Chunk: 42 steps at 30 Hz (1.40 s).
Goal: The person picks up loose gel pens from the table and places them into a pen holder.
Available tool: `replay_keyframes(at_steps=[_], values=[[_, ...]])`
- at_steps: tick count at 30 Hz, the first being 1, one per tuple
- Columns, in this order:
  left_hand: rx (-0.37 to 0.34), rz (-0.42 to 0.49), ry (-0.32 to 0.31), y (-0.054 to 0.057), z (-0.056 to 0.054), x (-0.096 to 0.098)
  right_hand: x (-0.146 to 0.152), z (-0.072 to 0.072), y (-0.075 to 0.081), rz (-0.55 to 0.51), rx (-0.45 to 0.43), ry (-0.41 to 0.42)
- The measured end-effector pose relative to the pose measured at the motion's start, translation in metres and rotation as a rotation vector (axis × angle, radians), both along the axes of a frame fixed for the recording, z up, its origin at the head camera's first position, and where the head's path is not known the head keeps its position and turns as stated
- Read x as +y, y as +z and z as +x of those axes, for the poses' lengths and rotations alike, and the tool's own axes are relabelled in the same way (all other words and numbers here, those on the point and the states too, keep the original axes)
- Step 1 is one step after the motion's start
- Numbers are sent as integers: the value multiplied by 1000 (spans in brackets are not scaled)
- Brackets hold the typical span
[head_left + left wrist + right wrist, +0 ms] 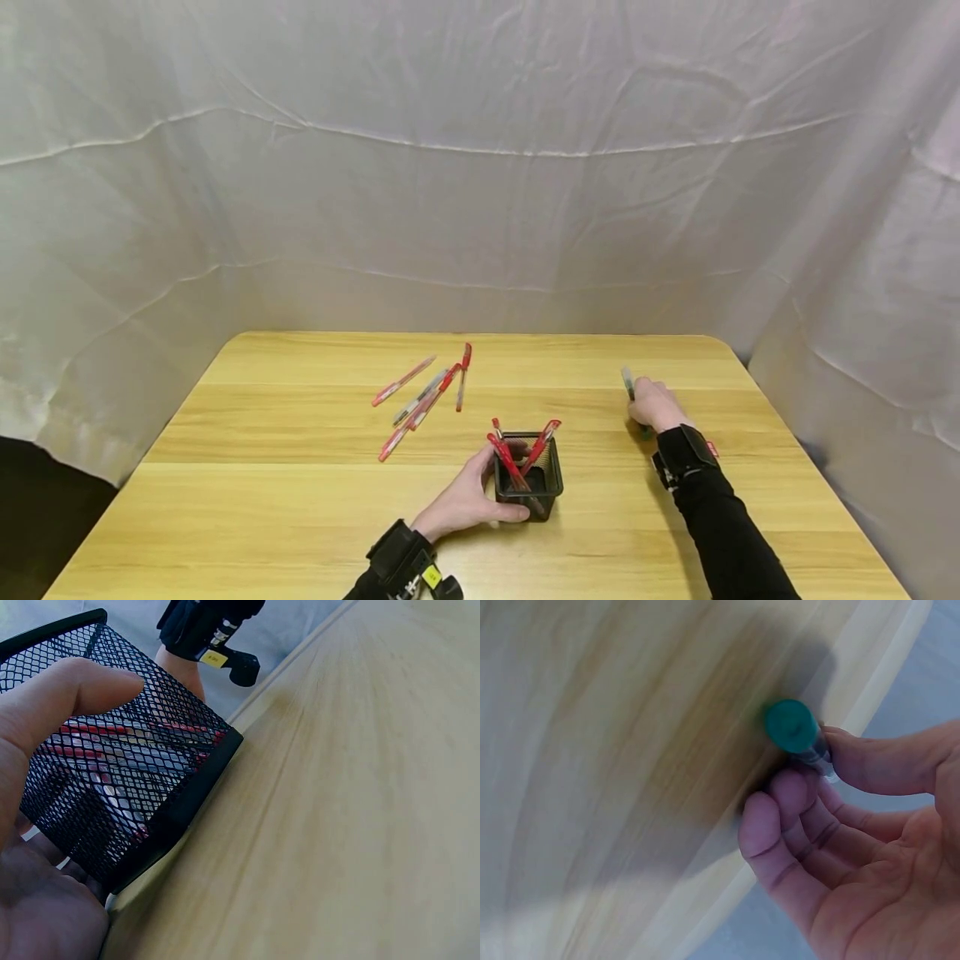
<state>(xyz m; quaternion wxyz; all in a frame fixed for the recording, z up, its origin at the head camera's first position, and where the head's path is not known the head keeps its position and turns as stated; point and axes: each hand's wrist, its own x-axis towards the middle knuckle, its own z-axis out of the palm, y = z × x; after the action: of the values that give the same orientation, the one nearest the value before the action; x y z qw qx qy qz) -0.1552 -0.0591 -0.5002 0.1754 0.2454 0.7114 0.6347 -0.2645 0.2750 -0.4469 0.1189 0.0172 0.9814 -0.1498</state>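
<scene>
My left hand (pixel 468 497) grips a black mesh pen holder (pixel 556 483) standing on the table, thumb along the near side and fingers round the far side. Several red-capped pens (pixel 505 455) lean inside it; in the left wrist view their barrels show through the mesh (pixel 176 690). Over at the right, my right hand (pixel 657 403) pinches a clear-barrelled pen (pixel 627 382) with a green end. The right wrist view shows that round green end (pixel 790 726) toward the camera, the thumb against the barrel and the fingers curled below, close over the tabletop.
Several loose pens, mostly red or pink with a grey one (pixel 420 398) among them, lie crossed on the table (pixel 262 467) left of the holder. A small red piece (pixel 712 450) shows beside my right wrist. Pale curtains (pixel 480 208) hang behind the table.
</scene>
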Motion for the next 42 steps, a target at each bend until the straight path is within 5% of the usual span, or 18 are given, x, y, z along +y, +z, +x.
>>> replay_keyframes(at_steps=[9,28,42], values=[[6,-6,2,0,0,0,-5,8,-1,-31,8,-17],[25,2,-1,-1,-1,0,-8,29,0,-204,174,-18],[18,-1,3,0,0,0,-30,54,14,-403,421,-32]])
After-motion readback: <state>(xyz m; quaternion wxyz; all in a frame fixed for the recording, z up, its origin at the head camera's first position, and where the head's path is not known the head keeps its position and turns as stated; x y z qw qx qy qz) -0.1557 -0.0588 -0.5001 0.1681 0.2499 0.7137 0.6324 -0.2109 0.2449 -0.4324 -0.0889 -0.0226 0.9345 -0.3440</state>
